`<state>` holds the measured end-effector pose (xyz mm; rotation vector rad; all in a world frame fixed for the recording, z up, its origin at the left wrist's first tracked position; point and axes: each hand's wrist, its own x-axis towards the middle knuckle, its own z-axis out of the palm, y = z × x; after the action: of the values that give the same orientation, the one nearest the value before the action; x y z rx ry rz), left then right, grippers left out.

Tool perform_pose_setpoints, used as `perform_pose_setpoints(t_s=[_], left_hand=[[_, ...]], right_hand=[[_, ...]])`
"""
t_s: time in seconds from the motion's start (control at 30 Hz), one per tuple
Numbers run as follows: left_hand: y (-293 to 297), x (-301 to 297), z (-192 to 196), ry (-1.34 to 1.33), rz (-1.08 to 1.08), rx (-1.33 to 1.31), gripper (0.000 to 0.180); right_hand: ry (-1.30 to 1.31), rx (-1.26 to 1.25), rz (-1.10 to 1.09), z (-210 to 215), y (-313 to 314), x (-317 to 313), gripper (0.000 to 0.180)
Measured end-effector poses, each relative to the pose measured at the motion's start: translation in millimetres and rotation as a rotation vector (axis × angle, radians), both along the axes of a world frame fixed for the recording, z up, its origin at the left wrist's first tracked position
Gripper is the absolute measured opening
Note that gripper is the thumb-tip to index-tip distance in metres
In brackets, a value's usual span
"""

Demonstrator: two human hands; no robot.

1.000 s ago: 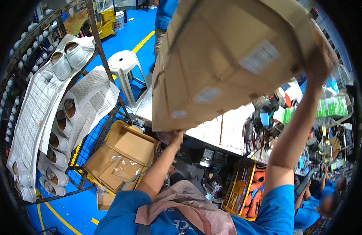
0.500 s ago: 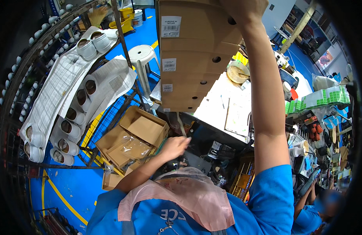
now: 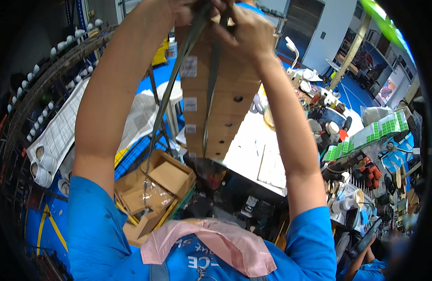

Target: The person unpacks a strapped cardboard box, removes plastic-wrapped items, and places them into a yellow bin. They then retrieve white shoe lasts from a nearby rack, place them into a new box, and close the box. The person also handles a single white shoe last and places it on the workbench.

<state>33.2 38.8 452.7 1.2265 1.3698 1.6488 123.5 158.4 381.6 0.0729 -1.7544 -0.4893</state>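
A tall stack of brown cardboard boxes (image 3: 225, 107) with white labels and round holes rises in front of me. Both my arms reach up to its top. A long dark green strap (image 3: 165, 100) hangs from my hands; one length runs against the stack's face, the other trails down to the left toward an open carton. My left hand (image 3: 190, 10), at the upper edge of the picture, is closed round the strap. Close beside it my right hand (image 3: 248, 33) also grips the strap, fingers curled. The strap's far side, behind the boxes, is hidden.
The stack stands by a white worktable (image 3: 246, 157). Below left is an open carton (image 3: 171, 178) holding cardboard pieces and clear plastic. A rack with white shoes (image 3: 43, 161) and paper sheets stands left, near a white stool (image 3: 173, 100). A co-worker (image 3: 366, 262) is at lower right.
My left hand has risen from beside the stack's base to its top. My right hand has come off the boxes' upper right side to the strap, which now hangs in view.
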Motion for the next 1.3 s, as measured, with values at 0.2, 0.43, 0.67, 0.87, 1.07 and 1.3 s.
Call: perform_pose_setpoints(t_s=[0.2, 0.43, 0.67, 0.87, 1.07, 1.3], left_hand=[[-2.2, -16.1, 6.4, 0.428, -0.09, -0.012, 0.03], [80.0, -75.4, -7.3, 1.13, -0.202, 0.249, 0.028], [54.1, -68.4, -7.8, 0.167, -0.837, 0.42, 0.024], [17.4, -50.0, -11.6, 0.918, -0.626, 0.074, 0.033], [11.0, -35.3, -5.1, 0.978, -0.737, 0.174, 0.031], [9.5, -17.5, -29.2, 1.202, -0.15, 0.505, 0.02]], right_hand=[[0.152, -0.197, 0.139, -7.5, 1.6, -15.2, 0.013], [0.276, -0.273, 0.251, -3.9, -3.2, -6.2, 0.01], [0.499, -0.459, 0.369, 15.8, -30.1, 6.2, 0.031], [0.186, -0.772, 0.36, 57.4, -44.1, -7.5, 0.052], [0.291, -0.502, 0.302, 70.1, -26.6, -11.6, 0.059], [0.132, -0.702, 0.154, -8.9, -82.3, 34.3, 0.038]])
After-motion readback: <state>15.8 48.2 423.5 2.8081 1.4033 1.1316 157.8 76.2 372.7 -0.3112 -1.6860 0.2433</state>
